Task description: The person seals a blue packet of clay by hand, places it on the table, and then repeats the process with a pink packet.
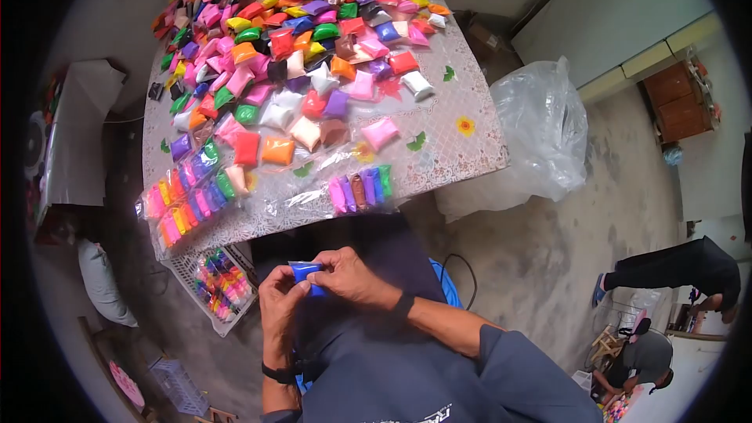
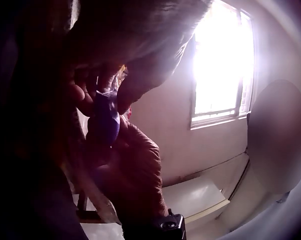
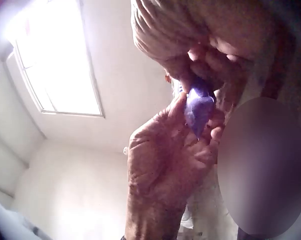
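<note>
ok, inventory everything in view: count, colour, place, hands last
table: one, pale floral cover, top centre
loose packets: many, mixed colours, heaped on table
bagged packets: several, mixed, table's near edge
basket: one, whitish, floor by table
clear plastic: heap, right of table
sack: one, pale, floor left
crate: one, bluish-grey, lower left
cabinet: one, brown, right
window: one, bright, wrist views
people: two, dark clothes, right
held packet: one, blue, between hands
left hand: one, pinching packet
right hand: one, pinching packet
</note>
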A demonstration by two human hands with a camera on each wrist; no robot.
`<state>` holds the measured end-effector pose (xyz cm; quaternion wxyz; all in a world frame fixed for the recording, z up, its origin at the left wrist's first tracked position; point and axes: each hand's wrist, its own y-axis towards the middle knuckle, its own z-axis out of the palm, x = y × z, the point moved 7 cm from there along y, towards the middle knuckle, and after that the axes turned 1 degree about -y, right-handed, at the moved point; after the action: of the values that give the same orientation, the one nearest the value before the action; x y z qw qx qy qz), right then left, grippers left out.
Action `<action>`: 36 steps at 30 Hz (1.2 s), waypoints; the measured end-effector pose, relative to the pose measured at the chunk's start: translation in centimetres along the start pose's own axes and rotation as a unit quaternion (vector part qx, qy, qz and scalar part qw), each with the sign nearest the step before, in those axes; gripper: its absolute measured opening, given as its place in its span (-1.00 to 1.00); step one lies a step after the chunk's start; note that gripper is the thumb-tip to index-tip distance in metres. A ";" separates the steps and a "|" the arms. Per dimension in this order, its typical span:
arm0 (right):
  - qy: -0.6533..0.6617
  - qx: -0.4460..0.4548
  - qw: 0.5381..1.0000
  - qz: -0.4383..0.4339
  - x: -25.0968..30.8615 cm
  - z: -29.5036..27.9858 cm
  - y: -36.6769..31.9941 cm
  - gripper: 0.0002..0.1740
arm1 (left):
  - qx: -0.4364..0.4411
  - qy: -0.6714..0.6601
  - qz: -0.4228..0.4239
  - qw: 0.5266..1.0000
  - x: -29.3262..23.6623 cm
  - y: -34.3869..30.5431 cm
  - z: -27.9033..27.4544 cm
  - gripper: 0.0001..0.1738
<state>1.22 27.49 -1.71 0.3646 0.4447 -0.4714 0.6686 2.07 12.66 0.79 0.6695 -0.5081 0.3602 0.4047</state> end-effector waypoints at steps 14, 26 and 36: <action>0.090 -0.116 0.989 -0.026 1.9 -4.2 -2.4 -0.87 | 0.027 -0.035 0.017 0.999 0.4 1.4 4.9 -0.73; 0.041 -0.071 0.997 -0.012 1.5 -4.5 -2.8 -0.85 | 0.011 -0.049 0.002 0.999 0.7 0.8 5.5 -0.81; 0.073 -0.081 0.994 0.025 0.9 -3.9 -3.1 -0.81 | -0.022 -0.092 -0.002 0.995 1.5 1.3 4.7 -0.87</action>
<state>2.77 32.16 -0.51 0.4161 0.3519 -0.5072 0.6677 1.88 17.69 0.03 0.6893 -0.4841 0.2867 0.4564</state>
